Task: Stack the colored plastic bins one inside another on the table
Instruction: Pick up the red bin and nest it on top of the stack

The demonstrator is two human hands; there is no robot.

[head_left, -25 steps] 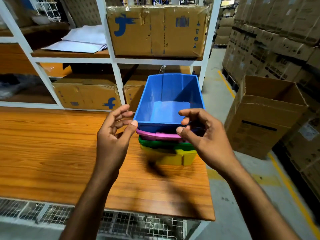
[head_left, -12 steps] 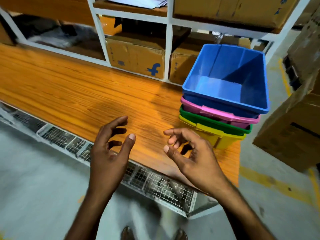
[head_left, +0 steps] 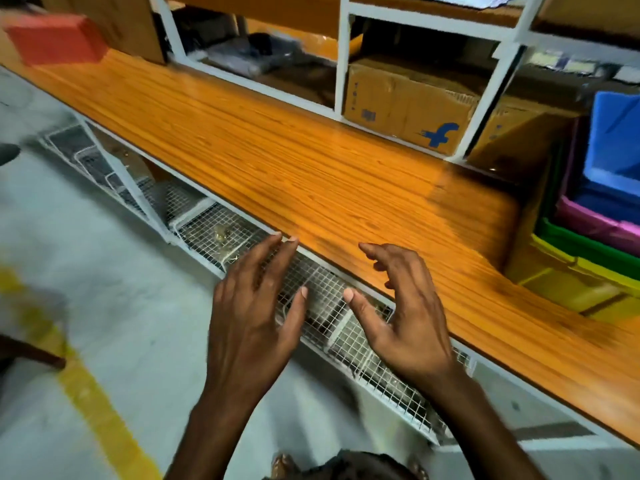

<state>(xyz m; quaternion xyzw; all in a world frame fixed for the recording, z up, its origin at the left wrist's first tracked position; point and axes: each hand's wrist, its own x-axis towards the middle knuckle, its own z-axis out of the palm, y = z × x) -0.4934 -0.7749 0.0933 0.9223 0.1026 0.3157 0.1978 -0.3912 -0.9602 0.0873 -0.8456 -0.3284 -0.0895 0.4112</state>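
Over the near edge of the desk (head_left: 311, 168), left hand (head_left: 249, 317) and right hand (head_left: 405, 317), each grip wide, holding nothing. Nested bins (head_left: 588, 244) (blue on top, then pink, green, yellow) at the desk's right end, close to its edge; could tip off if knocked. Blurred red block (head_left: 52, 38) far left, perhaps another bin — long bare desk between for moving.
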